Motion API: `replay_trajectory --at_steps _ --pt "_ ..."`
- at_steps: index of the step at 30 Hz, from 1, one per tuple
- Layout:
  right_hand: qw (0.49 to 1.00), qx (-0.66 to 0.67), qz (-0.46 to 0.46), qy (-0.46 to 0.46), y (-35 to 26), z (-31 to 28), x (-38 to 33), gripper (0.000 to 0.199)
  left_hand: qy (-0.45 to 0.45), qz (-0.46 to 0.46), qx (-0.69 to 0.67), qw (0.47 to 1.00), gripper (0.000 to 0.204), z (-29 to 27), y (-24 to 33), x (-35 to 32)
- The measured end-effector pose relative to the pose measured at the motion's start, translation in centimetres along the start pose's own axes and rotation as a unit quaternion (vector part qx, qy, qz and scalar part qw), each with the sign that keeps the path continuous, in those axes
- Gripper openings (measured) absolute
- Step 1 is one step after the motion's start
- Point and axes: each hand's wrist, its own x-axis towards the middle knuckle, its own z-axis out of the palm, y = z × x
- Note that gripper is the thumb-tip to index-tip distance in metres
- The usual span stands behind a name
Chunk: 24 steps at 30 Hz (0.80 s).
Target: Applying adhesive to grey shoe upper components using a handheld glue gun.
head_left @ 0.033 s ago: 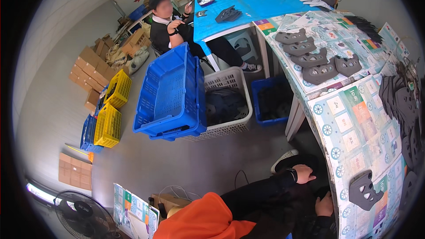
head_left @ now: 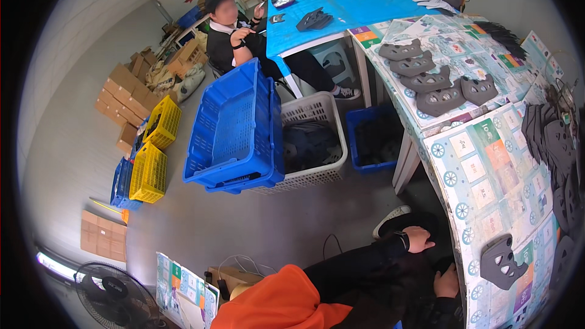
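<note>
My left hand [head_left: 419, 239], with a dark band at its wrist, rests over the dark cloth of my leg below the table edge. Its fingers are loosely extended and hold nothing visible. Closer to the table's side lies my right hand [head_left: 448, 283], thumb apart from the fingers, also down on dark cloth. Part of its fingers is hard to see there. Nearest to it on the table is a single dark grey moulded piece with cut-outs [head_left: 503, 262]. Neither hand touches that piece.
Several similar grey pieces [head_left: 440, 99] lie farther along the paper-covered table [head_left: 448, 152]; more are stacked at its right edge. Blue crates [head_left: 234, 125], a white basket [head_left: 311, 173] and a blue bin [head_left: 373, 170] stand on the floor. Co-workers sit around the blue table [head_left: 359, 12]. A fan [head_left: 116, 292] stands lower left.
</note>
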Motion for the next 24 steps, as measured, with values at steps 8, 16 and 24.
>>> replay_trajectory --at_steps 8,16,24 --pt "1.0 -0.012 -0.003 0.001 0.5 0.9 0.2 0.069 0.011 0.008 -0.002 1.0 0.05 0.0 0.0 -0.1" --pt "1.0 -0.009 -0.003 -0.006 -0.4 -0.1 0.2 0.067 0.006 0.01 -0.01 1.0 0.049 0.5 -0.7 0.2" --pt "0.996 0.051 0.022 -0.065 3.9 0.8 0.8 0.075 0.407 -0.062 0.013 0.911 0.059 -13.4 2.0 -8.3"
